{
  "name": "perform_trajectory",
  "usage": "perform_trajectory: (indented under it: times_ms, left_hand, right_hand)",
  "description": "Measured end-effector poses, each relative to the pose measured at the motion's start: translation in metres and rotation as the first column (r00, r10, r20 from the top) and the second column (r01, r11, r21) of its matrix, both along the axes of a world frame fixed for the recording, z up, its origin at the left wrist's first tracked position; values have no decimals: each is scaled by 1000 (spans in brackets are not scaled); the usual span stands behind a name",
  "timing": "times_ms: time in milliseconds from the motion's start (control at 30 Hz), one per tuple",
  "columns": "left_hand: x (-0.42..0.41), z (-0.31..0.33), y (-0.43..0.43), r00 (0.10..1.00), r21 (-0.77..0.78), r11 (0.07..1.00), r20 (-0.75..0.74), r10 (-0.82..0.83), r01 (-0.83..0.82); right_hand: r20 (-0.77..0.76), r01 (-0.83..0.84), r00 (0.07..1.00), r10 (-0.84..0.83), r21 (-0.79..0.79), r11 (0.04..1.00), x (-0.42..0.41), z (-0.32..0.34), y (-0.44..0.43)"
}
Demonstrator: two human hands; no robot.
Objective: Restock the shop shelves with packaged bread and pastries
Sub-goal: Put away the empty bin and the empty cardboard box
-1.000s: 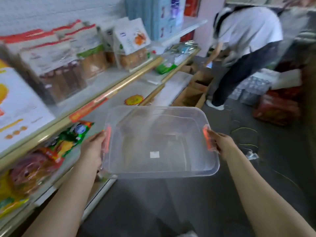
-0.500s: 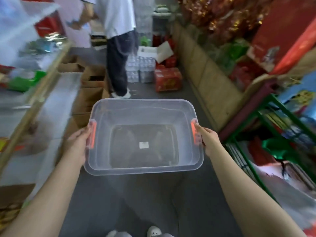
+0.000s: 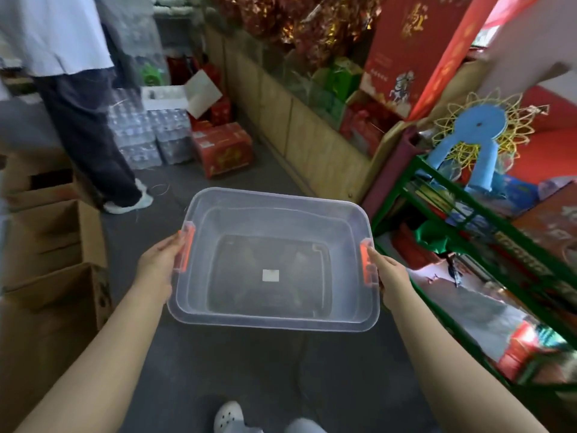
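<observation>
- The left hand (image 3: 157, 264) is closed round one short end of a clear bin (image 3: 274, 323). The thumb is laid on top beside the left orange latch (image 3: 187, 248), and the other fingers are hidden beneath the rim.
- The right hand (image 3: 392, 276) is closed round the opposite end. Its thumb is pressed to the right orange latch (image 3: 365, 265), with the other fingers tucked out of sight below.
- Both palms are turned inward, facing each other.
- The left forearm (image 3: 103, 345) is stretched forward, bare, its wrist held roughly straight behind the fingers.
- The right forearm (image 3: 452, 354) is extended likewise, also bare.
</observation>
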State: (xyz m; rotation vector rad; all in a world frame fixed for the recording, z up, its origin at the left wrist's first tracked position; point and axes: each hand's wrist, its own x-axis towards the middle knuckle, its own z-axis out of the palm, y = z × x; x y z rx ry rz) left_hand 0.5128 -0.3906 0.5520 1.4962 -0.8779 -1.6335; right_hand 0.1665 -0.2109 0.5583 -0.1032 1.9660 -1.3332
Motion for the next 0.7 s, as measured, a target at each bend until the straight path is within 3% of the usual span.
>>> perform_trajectory:
  times_ms: [333,700]
  left_hand:
    - [-134,-21,-91,960,22,960,12,-279,279]
    - [-331,-67,-151,910,130,916,129,-394,379]
  right_hand:
    - [10,359,933,-359,44,932,-45,-36,12]
    - [114,467,870,-480,127,875,-195,-83,-24]
